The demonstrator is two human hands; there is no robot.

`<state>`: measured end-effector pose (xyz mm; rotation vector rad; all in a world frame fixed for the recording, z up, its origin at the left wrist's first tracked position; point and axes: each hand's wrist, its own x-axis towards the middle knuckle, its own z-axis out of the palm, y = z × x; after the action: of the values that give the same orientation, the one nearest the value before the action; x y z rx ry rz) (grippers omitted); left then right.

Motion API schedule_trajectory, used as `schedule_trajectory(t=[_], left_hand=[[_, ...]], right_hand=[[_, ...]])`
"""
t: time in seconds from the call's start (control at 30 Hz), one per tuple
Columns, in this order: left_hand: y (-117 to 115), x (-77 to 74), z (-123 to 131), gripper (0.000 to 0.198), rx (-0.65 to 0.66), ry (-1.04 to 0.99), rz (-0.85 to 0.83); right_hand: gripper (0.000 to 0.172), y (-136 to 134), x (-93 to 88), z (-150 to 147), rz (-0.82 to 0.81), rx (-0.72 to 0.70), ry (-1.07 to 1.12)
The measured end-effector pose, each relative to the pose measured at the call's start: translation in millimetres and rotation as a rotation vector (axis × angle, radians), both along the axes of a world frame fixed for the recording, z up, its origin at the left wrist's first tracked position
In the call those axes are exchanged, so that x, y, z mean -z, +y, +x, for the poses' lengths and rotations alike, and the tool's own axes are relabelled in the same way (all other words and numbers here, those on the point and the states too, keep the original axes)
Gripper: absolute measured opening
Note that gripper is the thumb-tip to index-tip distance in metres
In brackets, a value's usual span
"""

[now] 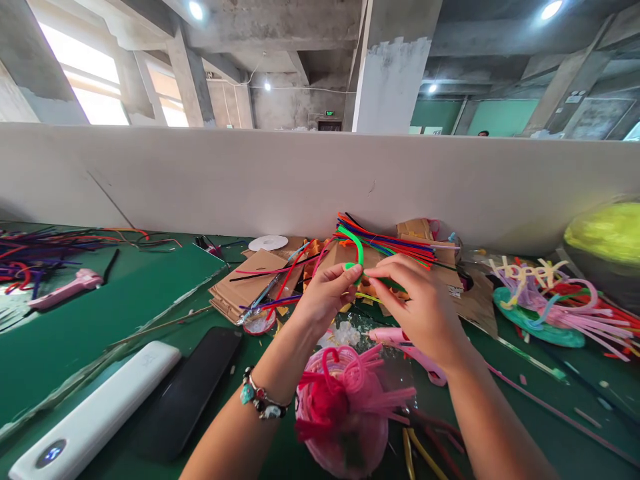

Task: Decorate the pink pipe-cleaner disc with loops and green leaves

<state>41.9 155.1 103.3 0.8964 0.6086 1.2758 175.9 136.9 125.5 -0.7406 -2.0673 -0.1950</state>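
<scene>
A bright green pipe cleaner (356, 241) curves upward from between my two hands, its top bent over to the left. My left hand (327, 293) pinches it near its lower end. Close beside it, my right hand (417, 300) has thumb and fingertips pressed together at the same green piece. Below my hands lies a round pink pipe-cleaner piece (357, 393) with a red flower and looped pink stems. A pink hot glue gun (417, 357) rests partly hidden under my right hand.
Coloured pipe cleaners (395, 243) are bundled at the back against the white partition (240, 180). Cardboard pieces (255, 283) lie left of my hands. A white power bank (100, 407) and black phone (195, 393) sit front left. A teal-based pipe-cleaner piece (540, 320) stands right.
</scene>
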Motion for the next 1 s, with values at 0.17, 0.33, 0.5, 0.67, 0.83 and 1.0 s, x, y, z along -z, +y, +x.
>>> schedule_trajectory(t=[0.17,0.33,0.5,0.67,0.83,1.0], left_hand=[[-4,-3.4,-3,0.032,-0.093,0.162,0.23],[-10,-10.5,-11,0.023,-0.158,0.46,0.465],[-13,-13.8,-12,0.023,-0.021,0.427,0.379],[-13,-14.7,-13,0.023,0.099,0.312,0.28],[-14,-14.9,-13,0.022,0.134,0.225,0.199],[-13,-13.6,-12,0.02,0.141,0.162,0.149]], right_hand=[[0.005,2,-1.0,7,-0.313,-0.043,0.172],[0.012,3,-3.4,11,-0.759,-0.314,0.273],[0.008,-1,-5.1,9,-0.76,-0.374,0.348],[0.005,-5,-4.5,8,-0.608,-0.308,0.322],[0.001,-7,-4.3,4,-0.568,-0.299,0.371],[0.003,-4,-0.2,0,-0.49,-0.256,0.371]])
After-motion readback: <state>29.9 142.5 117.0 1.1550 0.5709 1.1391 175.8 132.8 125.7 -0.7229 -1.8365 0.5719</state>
